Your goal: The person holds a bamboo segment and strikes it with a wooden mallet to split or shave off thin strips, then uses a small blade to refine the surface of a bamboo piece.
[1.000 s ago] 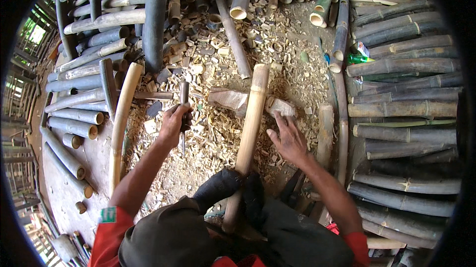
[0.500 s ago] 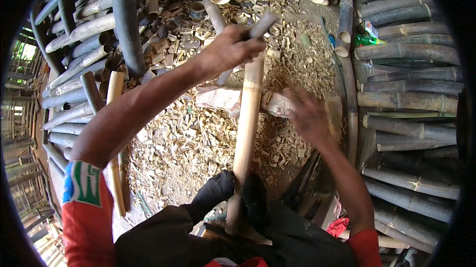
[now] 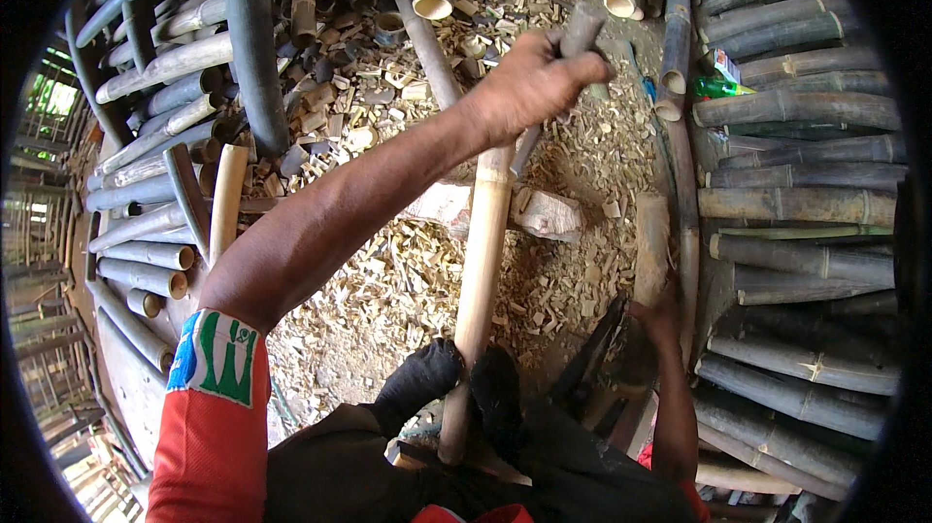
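My left hand (image 3: 549, 81) is closed round the thick, round grey handle (image 3: 582, 30) of a tool. A narrow grey strip of that tool, perhaps its blade, shows below the hand. Under this hand a pale peeled bamboo pole (image 3: 482, 241) slopes toward me, laid across a rough log (image 3: 549, 215). My two dark-covered feet (image 3: 427, 372) press the pole's near part between them. Over to the right, my right hand (image 3: 662, 314) grips the near end of a short, thick brown piece of wood (image 3: 650, 241); its fingers are partly hidden.
Pale wood chips (image 3: 379, 270) cover the ground round the log. Dark bamboo poles (image 3: 796, 207) lie stacked along the right; more bamboo (image 3: 146, 188) is piled at the left. Cut bamboo ends (image 3: 433, 3) point toward me at the back. A green bottle (image 3: 716, 88) lies among the right-hand poles.
My left hand has moved right and slightly up with the tool. My right hand has dropped from beside the log to the brown piece of wood and closed on it.
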Tool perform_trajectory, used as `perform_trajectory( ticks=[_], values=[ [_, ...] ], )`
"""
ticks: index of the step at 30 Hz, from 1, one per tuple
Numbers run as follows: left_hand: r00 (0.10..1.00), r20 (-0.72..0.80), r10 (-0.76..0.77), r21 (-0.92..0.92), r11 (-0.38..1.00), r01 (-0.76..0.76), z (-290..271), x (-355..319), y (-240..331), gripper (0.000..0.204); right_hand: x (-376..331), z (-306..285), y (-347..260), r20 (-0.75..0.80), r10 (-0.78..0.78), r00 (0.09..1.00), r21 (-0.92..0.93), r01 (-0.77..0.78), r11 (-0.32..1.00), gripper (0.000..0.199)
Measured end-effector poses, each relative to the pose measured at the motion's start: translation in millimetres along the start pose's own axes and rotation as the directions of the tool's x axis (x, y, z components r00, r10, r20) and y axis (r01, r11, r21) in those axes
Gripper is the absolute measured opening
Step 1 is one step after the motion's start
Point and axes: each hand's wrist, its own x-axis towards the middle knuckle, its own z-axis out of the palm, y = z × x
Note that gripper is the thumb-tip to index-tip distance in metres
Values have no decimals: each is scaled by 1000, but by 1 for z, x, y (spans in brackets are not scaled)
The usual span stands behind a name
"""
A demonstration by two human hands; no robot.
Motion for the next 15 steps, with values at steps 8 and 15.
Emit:
perform_trajectory(
  ticks=[8,15],
  values=[
    [989,-27,143,-21,989,-144,-40,5,16,50,4,-38,-31,-112,56,992,496,7,868,83],
    [996,-21,-83,-209,975,77,-11,4,-13,26,-10,-69,-78,45,-31,998,795,-17,606,83]
  ],
)
